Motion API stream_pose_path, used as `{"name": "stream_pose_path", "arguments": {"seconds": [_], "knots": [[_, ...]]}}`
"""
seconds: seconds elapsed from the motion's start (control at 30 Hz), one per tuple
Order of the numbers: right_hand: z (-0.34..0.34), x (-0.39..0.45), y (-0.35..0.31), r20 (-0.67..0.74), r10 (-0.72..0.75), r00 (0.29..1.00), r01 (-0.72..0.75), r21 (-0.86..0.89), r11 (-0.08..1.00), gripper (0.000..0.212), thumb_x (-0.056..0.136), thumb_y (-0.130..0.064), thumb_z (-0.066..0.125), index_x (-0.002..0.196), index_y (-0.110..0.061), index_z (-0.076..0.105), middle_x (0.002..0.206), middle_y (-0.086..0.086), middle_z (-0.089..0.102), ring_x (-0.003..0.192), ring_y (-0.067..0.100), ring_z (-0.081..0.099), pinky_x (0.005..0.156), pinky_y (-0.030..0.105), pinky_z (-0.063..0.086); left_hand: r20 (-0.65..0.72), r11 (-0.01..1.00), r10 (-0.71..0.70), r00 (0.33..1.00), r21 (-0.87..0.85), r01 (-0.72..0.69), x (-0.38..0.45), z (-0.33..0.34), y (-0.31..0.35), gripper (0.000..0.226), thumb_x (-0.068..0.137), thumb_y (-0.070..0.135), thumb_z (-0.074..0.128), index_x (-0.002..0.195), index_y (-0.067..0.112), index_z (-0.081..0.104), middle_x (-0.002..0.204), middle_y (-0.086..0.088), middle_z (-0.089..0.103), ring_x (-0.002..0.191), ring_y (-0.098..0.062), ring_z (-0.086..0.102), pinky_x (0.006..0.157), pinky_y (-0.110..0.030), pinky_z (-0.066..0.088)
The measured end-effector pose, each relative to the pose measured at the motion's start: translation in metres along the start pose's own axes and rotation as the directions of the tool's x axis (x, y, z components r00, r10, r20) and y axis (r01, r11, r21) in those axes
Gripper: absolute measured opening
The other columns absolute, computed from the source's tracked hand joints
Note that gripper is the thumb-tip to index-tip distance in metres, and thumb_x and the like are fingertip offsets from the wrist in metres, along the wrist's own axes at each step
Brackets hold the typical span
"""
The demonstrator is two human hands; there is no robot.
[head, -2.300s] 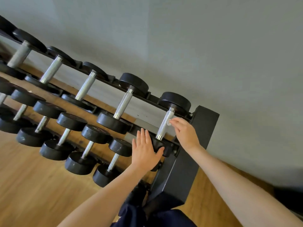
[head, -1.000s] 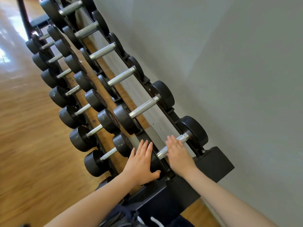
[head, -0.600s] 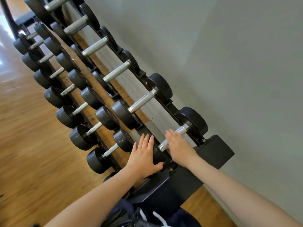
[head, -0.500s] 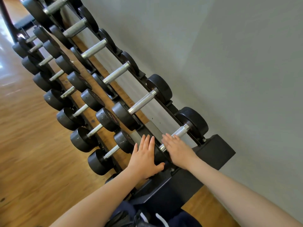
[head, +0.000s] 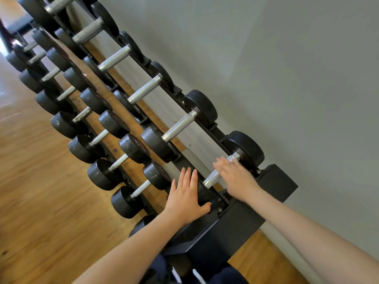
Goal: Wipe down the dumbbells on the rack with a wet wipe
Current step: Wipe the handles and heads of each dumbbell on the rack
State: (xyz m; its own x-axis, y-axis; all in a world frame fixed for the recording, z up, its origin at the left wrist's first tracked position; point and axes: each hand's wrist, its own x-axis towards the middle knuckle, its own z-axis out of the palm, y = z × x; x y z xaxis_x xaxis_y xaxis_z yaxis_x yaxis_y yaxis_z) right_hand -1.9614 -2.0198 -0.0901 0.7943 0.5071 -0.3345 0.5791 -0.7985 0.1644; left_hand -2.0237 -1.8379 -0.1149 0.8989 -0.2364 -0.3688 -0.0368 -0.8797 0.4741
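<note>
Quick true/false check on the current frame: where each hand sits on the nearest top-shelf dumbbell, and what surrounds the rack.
1. The left hand lies flat with straight fingers on the near head of the nearest dumbbell. True.
2. The right hand is on a lower-shelf dumbbell. False: it lies over the nearest top-shelf dumbbell's metal handle.
3. The rack stands beside a grey wall. True.
4. The floor is carpeted. False: it is wood.
5. The wet wipe shows plainly. False: none is visible; the right hand may cover it.
</note>
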Motion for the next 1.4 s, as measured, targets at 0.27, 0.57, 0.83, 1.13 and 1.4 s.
{"name": "stream_pose_path", "arguments": {"seconds": [0.27,0.57,0.83,1.13,1.4], "knots": [[0.006,-0.002,0.004,-0.038,-0.021,0.999,0.026,0.115,0.993,0.069,0.096,0.004,0.033,0.148,-0.01,-0.009,0.159,0.009,-0.002,0.146,0.021,-0.006,0.109,0.027,-0.014,0.008,1.0,0.013,1.0,-0.007,-0.013,0.0,0.001,-0.002,0.101,0.087,0.062,0.05,0.154,0.017,-0.011,0.162,-0.006,-0.014,0.147,-0.023,-0.019,0.12,-0.047,-0.002],[0.009,0.007,0.019,0.014,-0.124,0.992,0.125,-0.019,0.992,0.06,0.088,-0.018,0.064,0.141,-0.005,0.04,0.148,0.012,0.039,0.138,0.024,0.033,0.11,0.037,0.022,0.02,1.0,0.022,1.0,0.003,-0.022,-0.001,-0.003,-0.001,0.101,0.089,0.062,0.05,0.153,0.016,-0.012,0.162,-0.007,-0.015,0.147,-0.024,-0.019,0.119,-0.045,-0.004],[0.0,0.028,-0.006,0.09,-0.269,0.959,0.268,0.015,0.963,0.037,0.101,-0.031,0.036,0.126,-0.009,0.051,0.124,0.006,0.053,0.12,0.019,0.047,0.114,0.035,0.025,0.016,1.0,0.017,1.0,0.012,-0.018,-0.001,-0.004,0.0,0.1,0.089,0.062,0.05,0.153,0.017,-0.012,0.162,-0.007,-0.015,0.147,-0.024,-0.018,0.118,-0.044,-0.005],[-0.011,0.033,0.028,0.13,-0.222,0.966,0.208,0.118,0.971,0.057,0.088,-0.047,0.058,0.134,-0.015,0.047,0.133,-0.003,0.05,0.127,0.01,0.042,0.117,0.031,0.008,0.024,1.0,0.023,0.999,0.016,-0.023,0.0,-0.004,-0.001,0.1,0.089,0.063,0.049,0.153,0.017,-0.012,0.162,-0.007,-0.014,0.147,-0.023,-0.019,0.119,-0.045,-0.004],[-0.039,0.055,0.028,0.435,-0.209,0.876,0.103,0.254,0.962,0.062,0.085,-0.041,0.065,0.137,-0.017,0.044,0.134,-0.002,0.049,0.121,0.015,0.048,0.102,0.032,0.039,0.033,1.0,0.027,0.999,0.008,-0.027,0.0,-0.004,-0.002,0.1,0.089,0.063,0.049,0.154,0.018,-0.012,0.162,-0.006,-0.014,0.147,-0.023,-0.018,0.12,-0.046,-0.003]]}}
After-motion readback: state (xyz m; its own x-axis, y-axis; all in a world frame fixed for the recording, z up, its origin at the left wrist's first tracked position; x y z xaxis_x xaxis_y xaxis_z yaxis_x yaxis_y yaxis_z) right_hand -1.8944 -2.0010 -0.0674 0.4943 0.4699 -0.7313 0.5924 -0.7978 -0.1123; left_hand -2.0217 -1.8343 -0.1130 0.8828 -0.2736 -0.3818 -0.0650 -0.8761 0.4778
